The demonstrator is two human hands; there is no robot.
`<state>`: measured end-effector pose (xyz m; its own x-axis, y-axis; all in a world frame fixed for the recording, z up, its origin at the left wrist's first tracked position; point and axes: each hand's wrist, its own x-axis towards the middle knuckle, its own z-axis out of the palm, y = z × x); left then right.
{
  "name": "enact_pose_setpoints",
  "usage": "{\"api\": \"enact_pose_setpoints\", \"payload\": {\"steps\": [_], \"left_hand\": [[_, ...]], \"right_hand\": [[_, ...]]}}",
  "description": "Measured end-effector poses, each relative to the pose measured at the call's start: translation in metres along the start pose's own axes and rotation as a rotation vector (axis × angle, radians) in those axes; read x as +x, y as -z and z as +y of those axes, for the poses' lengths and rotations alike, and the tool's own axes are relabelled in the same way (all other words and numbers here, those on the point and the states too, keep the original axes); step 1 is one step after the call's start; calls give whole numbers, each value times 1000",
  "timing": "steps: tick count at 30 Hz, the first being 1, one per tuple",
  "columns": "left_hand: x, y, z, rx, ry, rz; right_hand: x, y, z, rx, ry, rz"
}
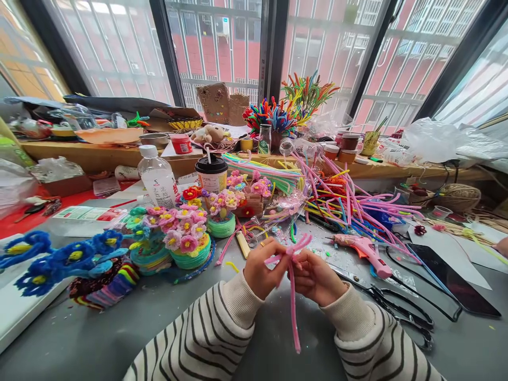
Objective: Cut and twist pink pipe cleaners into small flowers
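Note:
Pink pipe cleaners [292,301] are held between my two hands above the grey table, crossing at my fingertips, with one long end hanging down and shorter ends sticking out at the top and left. My left hand [266,269] pinches them from the left, thumb and forefinger together. From the right, my right hand [317,276] grips them close to the crossing, its fingers curled. The fingertips of both hands nearly touch. Nearest on the left are pots of pink pipe-cleaner flowers [186,230]; a pink glue gun [365,251] lies to the right.
Scissors [400,307] and a phone [452,278] lie at the right. Blue flowers [75,256] in a striped pot stand left. Behind are a bottle [156,180], a lidded cup [211,172] and a pile of loose pipe cleaners [349,198]. Another person's fingers show at the right edge.

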<state>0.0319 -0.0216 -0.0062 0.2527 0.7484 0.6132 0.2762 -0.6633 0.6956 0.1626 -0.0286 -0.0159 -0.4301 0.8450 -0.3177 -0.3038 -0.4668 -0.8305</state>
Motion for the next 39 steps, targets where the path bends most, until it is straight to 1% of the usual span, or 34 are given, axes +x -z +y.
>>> {"api": "enact_pose_setpoints", "payload": {"steps": [2, 4, 5, 7, 9, 11, 16, 19, 21, 26, 32, 34, 37, 39], "left_hand": [[2, 1, -2, -96, 128, 29], [2, 1, -4, -177, 251, 55], [3, 1, -5, -209, 295, 65], [3, 2, -6, -257, 348, 78], [3, 2, -6, -288, 369, 90], [3, 2, -5, -303, 379, 104], [3, 2, -5, -343, 397, 107], [2, 1, -7, -423, 459, 105], [2, 0, -9, -462, 492, 102], [4, 0, -8, -474, 518, 120], [7, -1, -7, -627, 714, 138], [7, -1, -9, -690, 787, 128], [8, -1, -11, -739, 841, 92], [8, 0, -10, -741, 837, 74]], "right_hand": [[-1, -4, 2, -124, 253, 135], [-4, -7, 4, -345, 516, 261], [-5, -8, 4, -467, 615, 308], [-9, -7, 3, -671, 747, 382], [-11, -6, 2, -772, 808, 442], [-12, -5, 0, -783, 799, 454], [-5, -2, 1, -600, 635, 364], [-1, 0, 3, -489, 550, 313], [0, 0, 3, -480, 530, 292], [-2, 1, 1, -606, 595, 310], [-3, 5, 0, -919, 784, 383], [-3, 5, -1, -977, 815, 390], [-3, 7, -2, -925, 753, 335], [-4, 8, -4, -825, 705, 356]]}}
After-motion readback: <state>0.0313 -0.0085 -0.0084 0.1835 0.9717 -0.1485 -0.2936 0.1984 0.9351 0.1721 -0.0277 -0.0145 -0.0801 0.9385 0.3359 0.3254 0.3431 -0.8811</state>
